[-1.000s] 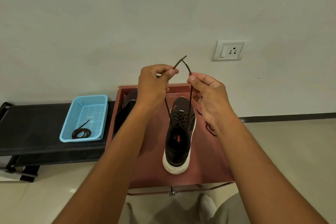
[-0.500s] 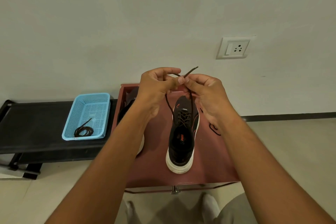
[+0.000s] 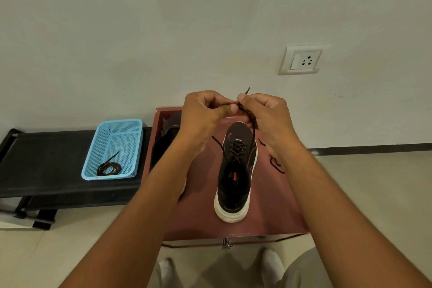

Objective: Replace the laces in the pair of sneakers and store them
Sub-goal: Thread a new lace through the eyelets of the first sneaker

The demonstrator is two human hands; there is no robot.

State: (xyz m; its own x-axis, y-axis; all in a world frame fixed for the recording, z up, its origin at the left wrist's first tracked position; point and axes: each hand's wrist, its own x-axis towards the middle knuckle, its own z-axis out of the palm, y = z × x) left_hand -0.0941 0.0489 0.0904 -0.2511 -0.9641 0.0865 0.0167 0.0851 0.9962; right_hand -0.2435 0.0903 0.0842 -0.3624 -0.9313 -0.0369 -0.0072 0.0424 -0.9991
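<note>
A black sneaker (image 3: pixel 235 177) with a white sole stands on the reddish-brown table (image 3: pixel 275 213), toe pointing away from me. A dark lace (image 3: pixel 236 151) is threaded through its eyelets. My left hand (image 3: pixel 203 116) and my right hand (image 3: pixel 264 114) meet above the toe, each pinching one end of that lace, with one tip sticking up past my right thumb. The second sneaker (image 3: pixel 167 142) lies to the left, mostly hidden behind my left forearm. A loose dark lace (image 3: pixel 274 163) lies on the table beside my right wrist.
A light blue mesh basket (image 3: pixel 114 149) holding a coiled dark lace (image 3: pixel 108 167) sits on a low black bench (image 3: pixel 46 163) to the left. A white wall socket (image 3: pixel 302 59) is on the wall behind. My knees and white socks show below the table edge.
My hands have come down and together, so the two lace ends that were held apart and raised now cross between my fingertips just above the sneaker's toe.
</note>
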